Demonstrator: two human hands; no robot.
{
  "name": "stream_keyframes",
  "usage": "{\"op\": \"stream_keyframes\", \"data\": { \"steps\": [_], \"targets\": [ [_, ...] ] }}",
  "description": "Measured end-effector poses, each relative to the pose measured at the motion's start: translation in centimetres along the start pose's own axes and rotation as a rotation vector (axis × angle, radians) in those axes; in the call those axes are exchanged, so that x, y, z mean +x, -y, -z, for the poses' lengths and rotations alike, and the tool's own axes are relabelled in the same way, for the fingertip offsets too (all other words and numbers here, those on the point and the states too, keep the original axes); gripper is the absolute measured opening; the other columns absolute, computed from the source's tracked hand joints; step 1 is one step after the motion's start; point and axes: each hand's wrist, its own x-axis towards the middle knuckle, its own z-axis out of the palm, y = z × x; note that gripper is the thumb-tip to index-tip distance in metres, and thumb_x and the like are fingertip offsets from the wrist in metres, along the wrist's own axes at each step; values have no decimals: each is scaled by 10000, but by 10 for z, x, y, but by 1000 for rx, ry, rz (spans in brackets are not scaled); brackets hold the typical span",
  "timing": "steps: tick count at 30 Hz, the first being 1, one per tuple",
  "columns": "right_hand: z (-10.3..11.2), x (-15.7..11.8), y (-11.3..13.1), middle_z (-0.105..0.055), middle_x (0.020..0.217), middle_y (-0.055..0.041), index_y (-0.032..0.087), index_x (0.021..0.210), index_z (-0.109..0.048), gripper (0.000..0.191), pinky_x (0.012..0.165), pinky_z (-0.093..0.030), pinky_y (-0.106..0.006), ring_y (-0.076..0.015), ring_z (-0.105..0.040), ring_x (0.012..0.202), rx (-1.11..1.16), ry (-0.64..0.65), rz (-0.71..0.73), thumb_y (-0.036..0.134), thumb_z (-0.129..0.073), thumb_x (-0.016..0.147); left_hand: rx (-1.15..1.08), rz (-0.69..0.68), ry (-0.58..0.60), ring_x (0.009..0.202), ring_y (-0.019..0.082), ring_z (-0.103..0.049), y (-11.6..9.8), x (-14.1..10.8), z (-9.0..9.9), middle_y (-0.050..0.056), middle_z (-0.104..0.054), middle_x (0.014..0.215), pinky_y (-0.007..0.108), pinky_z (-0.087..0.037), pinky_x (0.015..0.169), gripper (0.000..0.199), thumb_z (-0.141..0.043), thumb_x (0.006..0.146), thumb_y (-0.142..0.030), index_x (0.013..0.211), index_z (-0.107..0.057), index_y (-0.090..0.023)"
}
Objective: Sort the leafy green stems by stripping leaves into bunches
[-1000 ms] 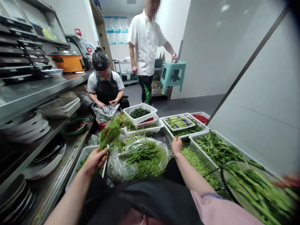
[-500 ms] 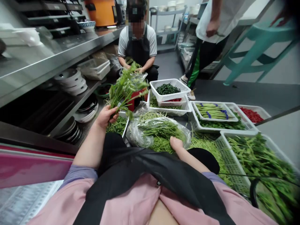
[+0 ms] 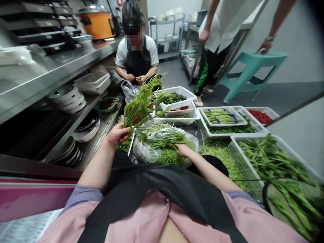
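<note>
My left hand (image 3: 117,134) is closed around the lower stems of a bunch of leafy green vegetables (image 3: 141,104), which fans up and to the right. In front of my knees lies a clear plastic bag (image 3: 149,153), its mouth spread wide around thin green stems (image 3: 167,140). At the bag's right side, my right hand (image 3: 184,151) reaches over these stems with its fingers drawn together. Whatever is between its fingertips is too small to make out. Loose pale green trimmings (image 3: 217,158) are heaped on the floor right of the bag.
White baskets hold dark green chillies (image 3: 174,98), banded green stalks (image 3: 220,116), red chillies (image 3: 260,116) and leafy greens (image 3: 273,158). A seated person (image 3: 136,57) works opposite. Another person stands behind, one hand on a teal stool (image 3: 263,57). Steel shelving (image 3: 76,60) runs along the left.
My left hand's bunch has swung slightly right. My right hand has shifted left over the bag, its fingertips now showing. The seated person's hands no longer hold greens visibly. The view has turned right.
</note>
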Motion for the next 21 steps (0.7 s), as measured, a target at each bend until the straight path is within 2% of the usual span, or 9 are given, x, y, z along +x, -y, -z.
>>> {"op": "stream_keyframes", "data": {
  "steps": [3,5,7,8,9,11,14,17,21],
  "targets": [
    [25,-18,3,-710,1130,-93,206,1194,-679,442,906,-471,-284,-221,-651,1057,80,-8,92,96,-602,773,26,56,62,253,30,-293,7,6,-8,-64,-457,411,148,-169,298,401,-774,688,-451,777,-516,-157],
    [51,-32,5,-734,1019,-63,223,1085,-719,336,852,-485,-296,-197,-668,943,254,-176,165,122,-571,801,43,88,88,257,28,-292,12,9,-12,-60,-454,404,151,-152,304,416,-785,675,-458,755,-506,-160],
    [79,-47,6,-728,878,-32,210,1021,-722,262,762,-491,-278,-157,-653,804,556,-416,224,185,-535,840,53,118,112,258,28,-285,17,12,-17,-59,-448,394,156,-138,309,435,-799,656,-465,733,-494,-164],
    [92,-55,7,-710,815,-18,194,1016,-711,245,688,-484,-256,-131,-625,712,733,-482,253,226,-534,849,56,132,122,257,28,-282,19,14,-20,-59,-445,390,159,-135,310,444,-805,647,-469,728,-490,-167],
    [103,-61,9,-688,777,-7,177,1021,-694,244,609,-464,-234,-108,-584,629,906,-490,288,272,-560,839,59,144,130,257,29,-280,22,16,-22,-60,-445,389,162,-134,311,451,-809,640,-473,729,-488,-169],
    [117,-73,16,-651,762,11,158,1033,-655,320,492,-402,-206,-74,-503,532,1205,-412,360,342,-658,771,69,160,135,259,30,-282,26,19,-28,-60,-449,390,164,-133,313,457,-808,640,-480,734,-485,-172],
    [116,-83,30,-619,788,26,177,1016,-609,460,452,-379,-199,-65,-485,528,1476,-346,413,375,-784,640,93,172,133,264,31,-286,32,21,-35,-56,-460,399,167,-119,314,442,-797,655,-477,740,-484,-175],
    [104,-86,42,-577,702,49,203,965,-584,417,467,-393,-204,-75,-484,530,1584,-470,357,422,-775,667,136,166,115,276,34,-308,38,22,-41,-39,-499,427,178,-129,316,417,-794,661,-458,741,-504,-170],
    [93,-80,51,-534,621,60,221,901,-572,291,499,-418,-215,-92,-488,535,1602,-615,255,422,-707,740,206,140,91,304,41,-353,45,22,-48,-14,-546,462,179,-174,321,412,-793,664,-461,722,-518,-160]
  ]
}}
